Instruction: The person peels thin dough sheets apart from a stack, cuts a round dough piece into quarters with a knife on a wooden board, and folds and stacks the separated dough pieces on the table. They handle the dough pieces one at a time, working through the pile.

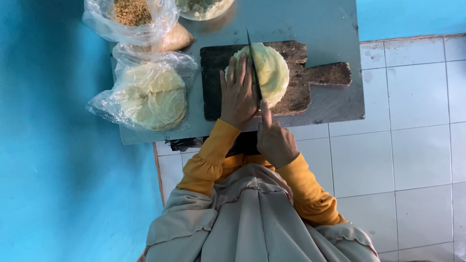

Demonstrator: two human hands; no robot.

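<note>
Top-down view: a pale yellow-green cabbage [267,73] sits on a dark wooden board [291,97], the board on a grey table [330,29]. The left hand [238,92] lies flat and spread on the cabbage's left part, fingers extended, palm pressing down rather than wrapped around it. The right hand [274,140] is closed around a knife [253,65] handle — index finger stretched along the spine — and the dark blade runs straight across the top of the cabbage, near its middle.

How will it handle? By the look of it, a dense, fairly heavy head: firm overall, though layered, with smooth outer leaves that could slip under a palm. It's round (whether a flat face is underneath cannot be seen), so it may want to rock — the flat-hand hold on top, fingers kept left of the blade, seems the sensible place to steady it. Not fragile; pressure won't hurt it.

Around it: a clear bag [148,94] with a pale, leafy round mass lies left of the board, just beside it. Another bag [131,19] of brown crumbly stuff sits at the top left, and a bowl [204,7] edge shows at the top. Tiled floor [412,145] right, blue wall [58,145] left.
</note>
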